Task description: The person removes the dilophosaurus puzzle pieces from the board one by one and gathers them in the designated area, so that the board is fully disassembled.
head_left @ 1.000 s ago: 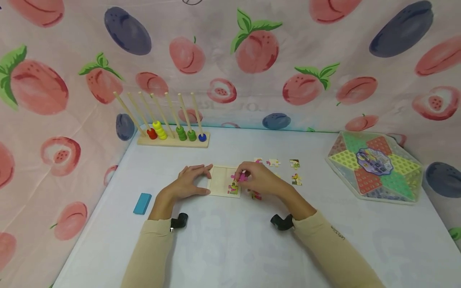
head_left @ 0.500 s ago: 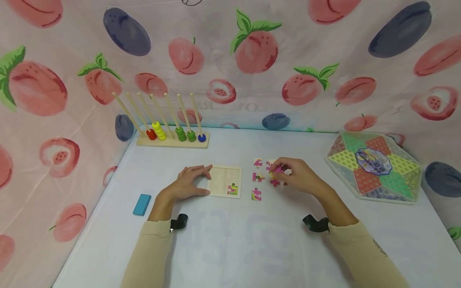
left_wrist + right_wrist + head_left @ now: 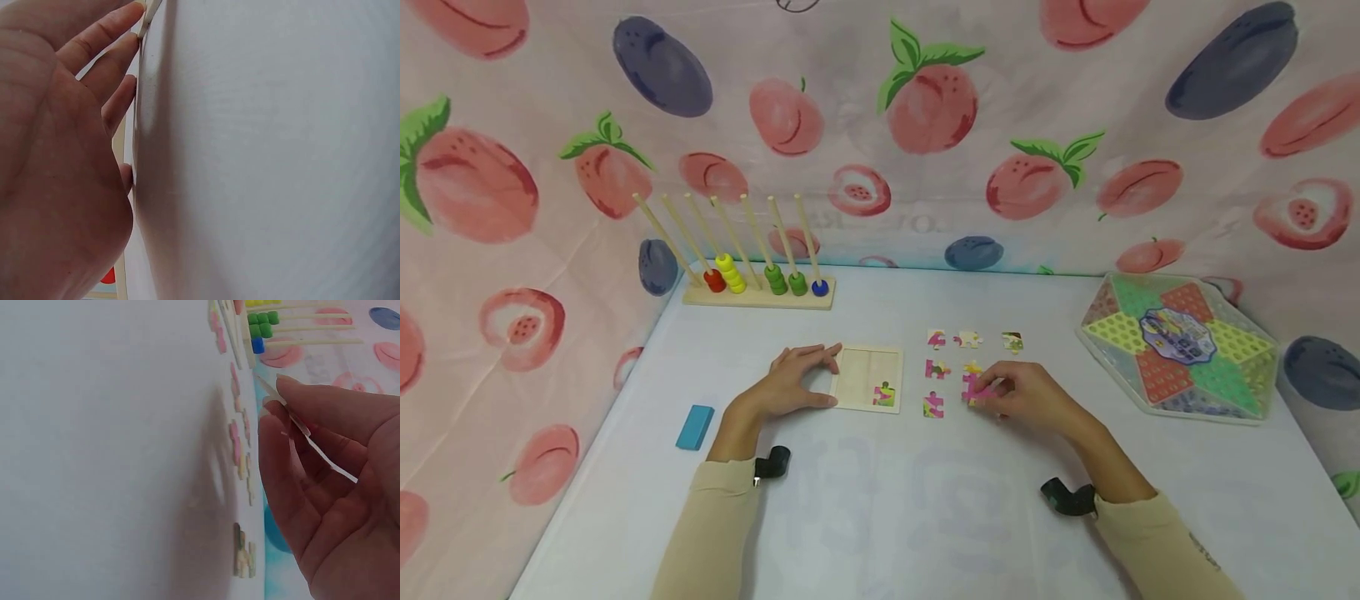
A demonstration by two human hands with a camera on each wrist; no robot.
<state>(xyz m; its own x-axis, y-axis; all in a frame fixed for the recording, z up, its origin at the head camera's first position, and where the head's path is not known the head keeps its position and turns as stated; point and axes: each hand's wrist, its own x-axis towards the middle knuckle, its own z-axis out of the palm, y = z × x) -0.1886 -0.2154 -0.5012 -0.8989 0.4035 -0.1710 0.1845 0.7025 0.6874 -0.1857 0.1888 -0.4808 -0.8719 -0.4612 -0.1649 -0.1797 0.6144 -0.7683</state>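
My left hand (image 3: 792,382) touches the left side of a small wooden puzzle tray (image 3: 853,379), thumb at the near corner and fingertips at the far one; they are extended in the left wrist view. One pink-and-green jigsaw piece (image 3: 883,395) lies in the tray's near right corner. Among the loose pieces to the right, my right hand (image 3: 1028,400) pinches a pink jigsaw piece (image 3: 976,385) between thumb and fingers. The right wrist view shows that piece (image 3: 299,420) edge-on, above the table. Part of the layout behind this hand is hidden.
Several loose jigsaw pieces (image 3: 937,368) lie right of the tray. A bead abacus (image 3: 758,298) with upright rods stands at the back left. A blue block (image 3: 696,427) lies left of my left forearm. At the right is a hexagonal game box (image 3: 1180,350).
My right hand has moved right from over the tray to the loose pieces, then slightly nearer to me, with a pink jigsaw piece in its fingers. The left hand stays at the tray.
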